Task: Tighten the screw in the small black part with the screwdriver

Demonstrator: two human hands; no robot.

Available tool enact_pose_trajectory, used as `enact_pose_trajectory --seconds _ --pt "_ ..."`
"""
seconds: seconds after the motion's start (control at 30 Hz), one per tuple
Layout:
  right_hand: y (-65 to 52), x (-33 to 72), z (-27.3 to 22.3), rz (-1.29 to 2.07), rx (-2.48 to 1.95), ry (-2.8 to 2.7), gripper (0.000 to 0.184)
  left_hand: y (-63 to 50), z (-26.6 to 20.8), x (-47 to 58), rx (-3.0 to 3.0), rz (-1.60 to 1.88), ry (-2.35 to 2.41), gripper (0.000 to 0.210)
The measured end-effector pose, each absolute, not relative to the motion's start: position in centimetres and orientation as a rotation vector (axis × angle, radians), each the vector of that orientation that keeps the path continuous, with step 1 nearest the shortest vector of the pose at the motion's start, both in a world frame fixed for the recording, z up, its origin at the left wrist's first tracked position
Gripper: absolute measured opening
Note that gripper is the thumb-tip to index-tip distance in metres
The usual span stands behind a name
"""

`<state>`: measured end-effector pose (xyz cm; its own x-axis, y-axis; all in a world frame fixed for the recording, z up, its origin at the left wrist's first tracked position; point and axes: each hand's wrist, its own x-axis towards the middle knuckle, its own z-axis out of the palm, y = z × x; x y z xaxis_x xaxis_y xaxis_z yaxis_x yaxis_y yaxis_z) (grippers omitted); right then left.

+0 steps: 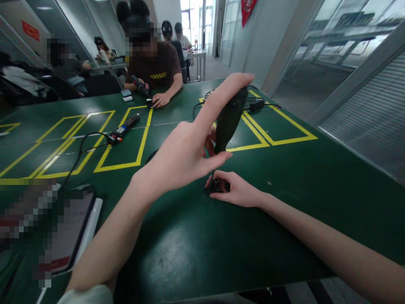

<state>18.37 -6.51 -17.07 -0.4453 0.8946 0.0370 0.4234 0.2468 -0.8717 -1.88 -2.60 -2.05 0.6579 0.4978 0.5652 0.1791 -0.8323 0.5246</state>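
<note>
My left hand (190, 147) is raised at the middle, closed around a dark, rounded tool (231, 116) that looks like a screwdriver. The tool is tilted, wide at the top and narrow at the bottom. A thin shaft runs down from it to a small black part (217, 185) on the table; I cannot tell exactly where the tip touches. My right hand (238, 190) rests low on the table, thumb and fingers pinching that part from the right. A small brass-coloured round piece shows on the part. My left palm and some fingers are hidden.
Yellow tape rectangles mark the green table (316, 190). A corded pen-shaped tool (126, 126) lies at the left, near a tablet (71, 232). Cables and a black plug (257, 104) lie at the back right. Across the table a co-worker (158, 63) holds a black power tool (139, 84).
</note>
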Motion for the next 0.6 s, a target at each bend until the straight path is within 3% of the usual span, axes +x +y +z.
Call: enact_pose_trajectory --seconds 0.37,0.47,0.6 --pt "-7.3 17.5 -17.5 1.086 -1.133 -1.968 0.017 -6.0 -5.7 -2.4 2.381 1.324 0.506 0.1" --pt "-7.8 16.9 -17.5 1.076 -1.09 -2.014 0.015 -6.4 -5.8 -2.2 2.236 1.279 0.649 0.083" --pt "-8.0 16.4 -17.4 1.04 -1.049 -2.076 0.019 -7.1 -6.8 -2.4 2.122 1.314 0.791 0.031"
